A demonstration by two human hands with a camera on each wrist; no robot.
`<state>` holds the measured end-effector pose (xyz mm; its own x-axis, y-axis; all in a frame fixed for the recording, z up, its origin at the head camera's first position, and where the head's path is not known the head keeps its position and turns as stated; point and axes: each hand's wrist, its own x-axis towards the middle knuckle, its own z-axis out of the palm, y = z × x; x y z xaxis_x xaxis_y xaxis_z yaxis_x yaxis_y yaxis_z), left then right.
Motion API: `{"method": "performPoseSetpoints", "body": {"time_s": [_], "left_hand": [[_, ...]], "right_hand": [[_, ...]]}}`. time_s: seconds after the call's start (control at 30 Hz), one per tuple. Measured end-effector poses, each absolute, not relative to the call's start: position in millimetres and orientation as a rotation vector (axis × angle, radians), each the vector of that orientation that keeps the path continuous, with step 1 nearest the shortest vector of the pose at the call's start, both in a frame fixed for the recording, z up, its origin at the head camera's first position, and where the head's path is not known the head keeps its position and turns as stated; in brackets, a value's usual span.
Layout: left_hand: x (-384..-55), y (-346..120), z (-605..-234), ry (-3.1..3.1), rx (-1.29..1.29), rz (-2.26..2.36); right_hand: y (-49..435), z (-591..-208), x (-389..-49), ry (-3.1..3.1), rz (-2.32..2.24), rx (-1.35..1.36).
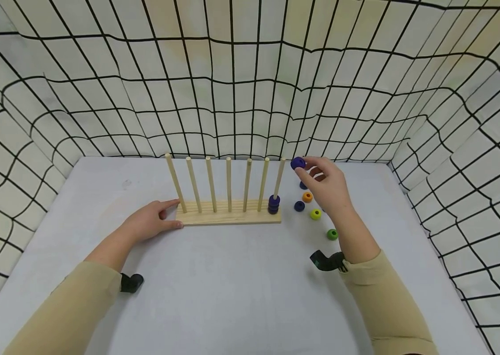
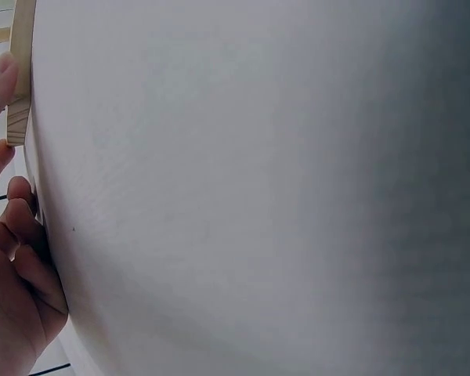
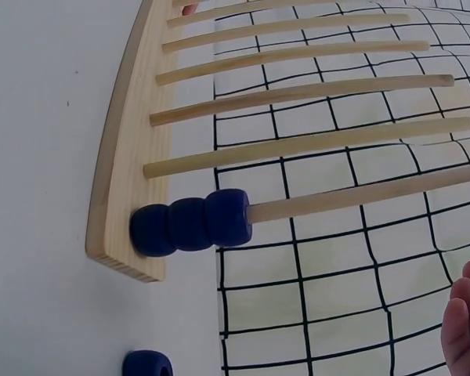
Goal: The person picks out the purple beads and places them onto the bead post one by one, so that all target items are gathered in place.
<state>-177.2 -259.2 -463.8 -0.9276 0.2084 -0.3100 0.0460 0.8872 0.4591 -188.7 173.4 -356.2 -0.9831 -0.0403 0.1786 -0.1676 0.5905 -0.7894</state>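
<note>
Between thumb and fingers my right hand [image 1: 328, 187] pinches a dark blue bead [image 1: 298, 163], level with the top of the rightmost peg [image 1: 279, 177] and just right of it. Three dark blue beads [image 3: 189, 222] are stacked at the foot of that peg. The wooden pegboard [image 1: 232, 218] has several upright pegs in a row; the others are bare. At its left end, my left hand [image 1: 150, 220] grips the board, thumb at the front corner and a finger at the back one. In the left wrist view, the other fingers [image 2: 35, 274] are curled by the tabletop.
Loose beads lie right of the board: orange [image 1: 307, 197], yellow [image 1: 316, 214], green [image 1: 332, 234] and dark blue [image 1: 299, 206], another blue partly behind my right hand. The white table [image 1: 232, 286] is bounded by black netting [image 1: 241, 98] at the back and sides.
</note>
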Motion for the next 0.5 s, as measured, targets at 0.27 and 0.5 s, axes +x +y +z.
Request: {"method": "performPoseSetpoints", "body": {"time_s": [0.27, 0.5], "left_hand": [[-178, -259, -466, 2.706, 0.189, 0.652], [-177, -259, -465, 2.708, 0.186, 0.647]], "right_hand": [[168, -357, -190, -2.577, 1.401, 0.222], [161, -353, -191, -2.522, 1.448, 0.265]]}}
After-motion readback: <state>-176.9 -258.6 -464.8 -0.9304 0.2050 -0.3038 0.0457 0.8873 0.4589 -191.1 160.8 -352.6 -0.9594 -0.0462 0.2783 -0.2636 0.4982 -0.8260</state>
